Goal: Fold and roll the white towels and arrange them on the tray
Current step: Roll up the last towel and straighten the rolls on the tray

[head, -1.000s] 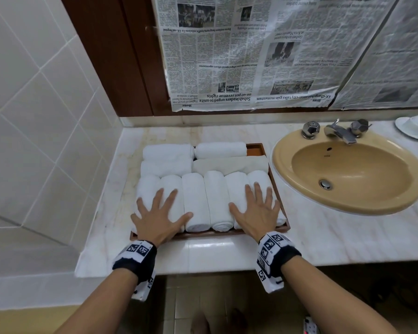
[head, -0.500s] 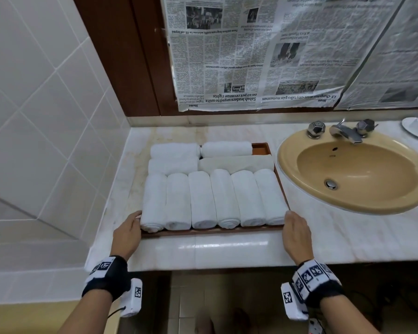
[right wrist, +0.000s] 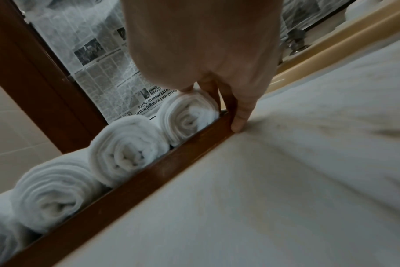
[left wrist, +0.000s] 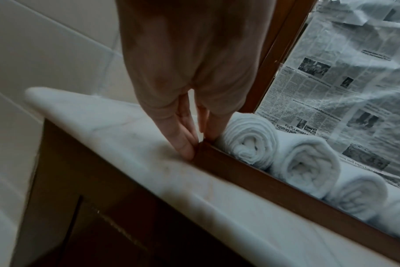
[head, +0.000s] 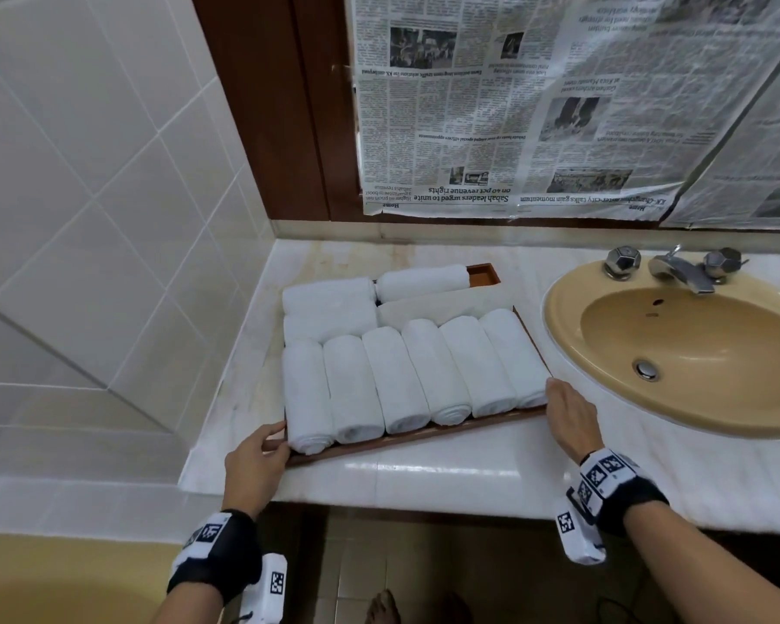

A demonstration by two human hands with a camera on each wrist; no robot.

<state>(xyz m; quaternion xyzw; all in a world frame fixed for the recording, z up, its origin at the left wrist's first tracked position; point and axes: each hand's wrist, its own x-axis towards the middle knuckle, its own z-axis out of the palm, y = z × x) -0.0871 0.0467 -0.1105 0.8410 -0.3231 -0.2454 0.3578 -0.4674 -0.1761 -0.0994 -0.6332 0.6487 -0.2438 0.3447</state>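
We see the dark brown wooden rectangular tray (head: 424,439) on the pale marble counter (head: 446,479), at approx 9 o'clock from the beige oval ceramic sink (head: 694,349), and skewed w/ its right end farther back. On it lie the rolled white terry towels (head: 397,380): six side by side across the front row, four more packed behind at 12 o'clock, w/ a bare bit of tray floor at the far right corner. Our left hand (head: 255,461) holds the tray's front-left corner, at 7 o'clock of the tray; in the left wrist view its fingers (left wrist: 183,142) sit outside the rim, thumb inside against the end roll, so narrow, pinching the wood. Our right hand (head: 570,418) grips the front-right corner at 4 o'clock; fingers (right wrist: 240,121) run down the outer edge to the counter, another touches the end roll. Newspaper sheets (head: 514,105) cover the wall at 12 o'clock; chrome tap (head: 681,268) behind the sink.
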